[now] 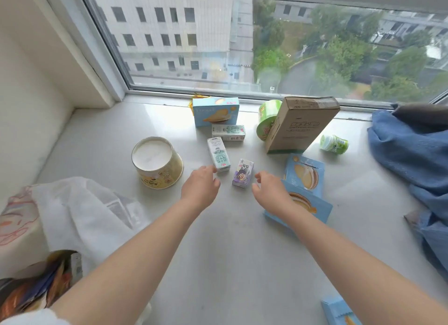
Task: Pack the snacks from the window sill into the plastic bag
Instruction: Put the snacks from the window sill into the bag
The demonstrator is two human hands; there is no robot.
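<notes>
— Head view: what do we see on the sill (pixel 242 252)?

— Both our hands reach out over it. Our left hand (pixel 200 185) hangs just short of a green-and-white carton (pixel 218 154), fingers loosely spread and holding nothing. Our right hand (pixel 270 191) sits just right of a purple carton (pixel 243 172), fingers curved open, empty too.

— And the other snacks?

— A yellow tub (pixel 157 162) stands at the left, a second milk carton (pixel 228 132) lies behind, beside a blue box (pixel 215 111). Two more blue boxes (pixel 304 172) lie under our right wrist, a brown box (pixel 300 124) leans near the glass.

— The bag?

— The white plastic bag (pixel 80 213) lies crumpled at the lower left, well apart from the cartons.
</notes>
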